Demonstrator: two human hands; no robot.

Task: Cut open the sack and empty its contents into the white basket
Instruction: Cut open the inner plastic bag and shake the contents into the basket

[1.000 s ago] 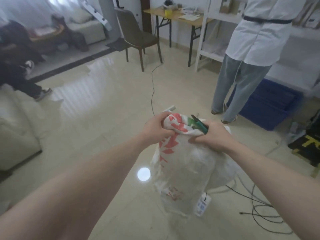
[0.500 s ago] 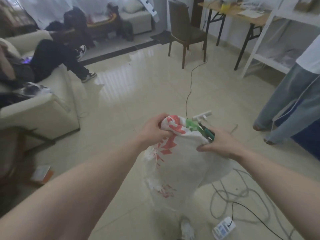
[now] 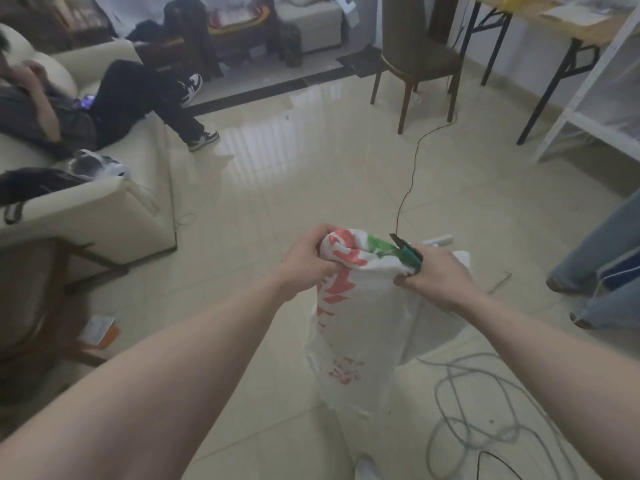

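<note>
A white woven sack (image 3: pixel 360 327) with red and green print hangs in front of me above the tiled floor. My left hand (image 3: pixel 306 259) grips the sack's bunched top on the left side. My right hand (image 3: pixel 438 275) grips the top on the right side and also holds a dark green-handled cutter (image 3: pixel 407 253) whose blade points up and left over the sack's edge. No white basket shows in the head view.
A cream sofa (image 3: pixel 104 199) with a seated person (image 3: pixel 86 102) is at the left. A brown chair (image 3: pixel 415 60) and a table (image 3: pixel 540 26) stand at the back. Another person's legs (image 3: pixel 602 265) are at the right. Loose cables (image 3: pixel 485 410) lie on the floor.
The view has swung left, bringing the sofa and seated person in and pushing the standing person to the right edge. Both hands keep the same hold on the sack's top.
</note>
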